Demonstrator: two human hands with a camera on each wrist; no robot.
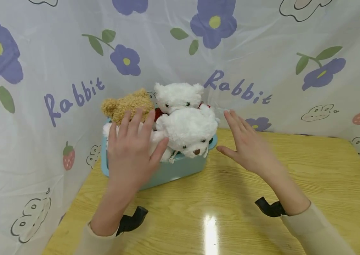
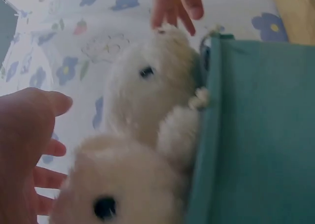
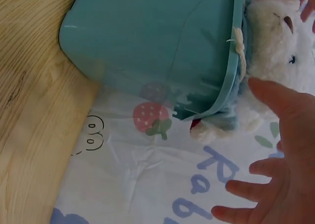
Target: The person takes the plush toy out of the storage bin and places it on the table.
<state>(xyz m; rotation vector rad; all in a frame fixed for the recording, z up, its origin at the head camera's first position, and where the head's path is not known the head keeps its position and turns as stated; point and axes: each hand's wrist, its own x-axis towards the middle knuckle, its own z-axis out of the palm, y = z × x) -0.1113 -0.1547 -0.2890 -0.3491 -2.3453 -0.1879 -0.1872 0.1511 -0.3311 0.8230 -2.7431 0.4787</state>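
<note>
A teal plastic bin stands on the table, heaped with plush bears. Foremost is a white teddy bear, its head leaning over the front rim. Behind it sits a second white teddy bear, and a tan teddy bear lies at the back left. My left hand is spread above the bin's left part, hiding most of another white plush there; whether it touches the plush I cannot tell. To the right of the bin, my right hand hovers with straight fingers, holding nothing.
The wooden table extends to the right and front of the bin. A white curtain printed with flowers and the word Rabbit hangs close behind and to the left. Black straps show at both wrists.
</note>
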